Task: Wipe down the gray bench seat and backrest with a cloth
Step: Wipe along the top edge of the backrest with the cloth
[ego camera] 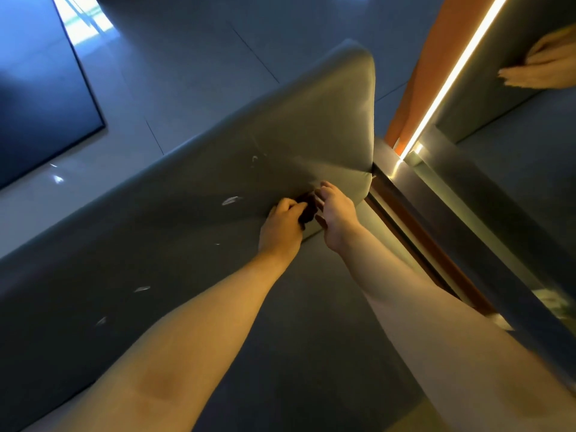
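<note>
The gray bench [311, 120] runs diagonally from lower left to upper centre, its padded surface scuffed with pale marks. A small dark brown cloth [307, 207] lies on the bench close to its right end. My left hand [282, 227] grips the cloth with curled fingers. My right hand [335, 218] is beside it on the right, fingers extended and touching the cloth's edge and the cushion. Most of the cloth is hidden between the two hands.
A glossy tiled floor [174, 73] lies beyond the bench, with a dark panel [40, 98] at the left. On the right stand a mirrored wall [511, 126] with a lit strip [448, 76] and an orange panel [427, 73]; a hand's reflection [542, 65] shows top right.
</note>
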### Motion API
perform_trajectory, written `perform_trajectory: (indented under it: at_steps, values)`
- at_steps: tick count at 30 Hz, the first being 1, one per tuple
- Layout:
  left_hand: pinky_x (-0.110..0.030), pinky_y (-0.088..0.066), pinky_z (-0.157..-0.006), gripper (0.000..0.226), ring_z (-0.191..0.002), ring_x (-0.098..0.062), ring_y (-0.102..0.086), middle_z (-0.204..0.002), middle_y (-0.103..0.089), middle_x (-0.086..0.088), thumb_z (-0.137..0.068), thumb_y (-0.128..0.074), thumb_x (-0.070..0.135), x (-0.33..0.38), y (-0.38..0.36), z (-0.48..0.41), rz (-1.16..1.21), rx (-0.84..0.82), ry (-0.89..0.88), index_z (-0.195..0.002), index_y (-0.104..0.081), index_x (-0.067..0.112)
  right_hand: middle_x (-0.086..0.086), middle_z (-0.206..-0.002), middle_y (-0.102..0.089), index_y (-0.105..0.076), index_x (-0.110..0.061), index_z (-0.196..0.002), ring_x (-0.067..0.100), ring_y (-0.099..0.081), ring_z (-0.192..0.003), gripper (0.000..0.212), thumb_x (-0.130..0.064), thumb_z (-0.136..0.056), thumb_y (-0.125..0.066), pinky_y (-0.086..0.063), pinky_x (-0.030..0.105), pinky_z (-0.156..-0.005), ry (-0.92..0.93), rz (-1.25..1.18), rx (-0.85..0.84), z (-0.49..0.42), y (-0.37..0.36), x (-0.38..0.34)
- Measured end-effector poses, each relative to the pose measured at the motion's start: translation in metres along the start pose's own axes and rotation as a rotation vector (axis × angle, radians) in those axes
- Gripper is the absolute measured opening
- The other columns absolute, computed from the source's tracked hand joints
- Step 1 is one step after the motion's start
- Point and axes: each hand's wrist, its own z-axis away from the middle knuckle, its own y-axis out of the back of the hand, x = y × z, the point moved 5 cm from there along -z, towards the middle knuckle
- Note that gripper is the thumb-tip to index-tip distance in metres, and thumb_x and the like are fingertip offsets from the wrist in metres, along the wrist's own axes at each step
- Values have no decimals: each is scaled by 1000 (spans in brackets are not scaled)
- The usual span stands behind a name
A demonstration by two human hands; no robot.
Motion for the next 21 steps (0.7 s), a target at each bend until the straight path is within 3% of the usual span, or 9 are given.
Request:
perform_trajectory:
  at_steps: [1, 4, 8, 12, 14, 17, 19, 21]
  values:
    - [-46, -54, -84, 25, -106, -26, -62, -121, -57, 3, -103, -51, 19, -3, 4, 2, 31, 35, 8, -123, -65, 23, -4, -131, -60, -56, -27, -141, 15, -53, -125, 37, -24, -108, -42, -41, 38, -113, 18, -12, -6, 2, 0, -1]
    - [-43, -56, -87, 48, -110, -27, -62, -129, -57, -5, -90, -63, 2, 9, 35, -9, 92, 221, -54, -136, -63, 17, -7, -119, -66, -65, -26, -125, 9, -59, -117, 28, -20, -107, -45, -43, 32, -104, 116, -72, -23, 2, -1, -8]
    - [-36, -58, -83, 46, -104, -21, -64, -123, -58, -5, -94, -58, 4, 34, 77, -34, 152, 429, -101, -138, -60, 15, -2, -133, -65, -60, -21, -136, 10, -57, -126, 33, -26, -108, -43, -42, 33, -110, 272, -111, -60, 2, -4, -20]
    - [-44, -58, -79, 43, -99, -24, -66, -118, -61, -4, -95, -59, 10, 38, 63, -44, 111, 364, -56, -137, -61, 18, -4, -125, -70, -67, -22, -128, 8, -60, -121, 33, -32, -106, -45, -40, 36, -110, 291, -138, -91, 2, -9, -29]
    - [-41, -58, -84, 39, -102, -20, -66, -119, -60, 1, -98, -59, 14, 34, 51, -45, 164, 355, -8, -136, -62, 22, -5, -124, -70, -68, -23, -127, 9, -59, -121, 32, -33, -106, -46, -40, 39, -111, 271, -165, -66, -1, -9, -27]
    - [-34, -56, -88, 33, -102, -13, -66, -118, -62, 7, -99, -60, 19, 34, 42, -45, 61, 332, -17, -132, -66, 25, -5, -126, -67, -63, -24, -134, 9, -57, -122, 34, -31, -107, -44, -42, 38, -112, 256, -187, -52, -7, -9, -23]
    - [-39, -55, -88, 18, -95, -6, -67, -101, -67, 16, -99, -59, 34, 31, 38, -44, 103, 280, 49, -111, -72, 28, -6, -122, -66, -60, -23, -139, 5, -59, -114, 35, -26, -108, -43, -48, 32, -105, 248, -197, -36, -9, -10, -21]
    - [-41, -53, -90, 22, -91, -6, -67, -90, -68, 16, -98, -55, 43, 31, 29, -43, 108, 210, 83, -96, -70, 27, -5, -119, -67, -58, -23, -142, 8, -62, -108, 36, -23, -108, -44, -52, 33, -102, 201, -188, -1, -10, -11, -16]
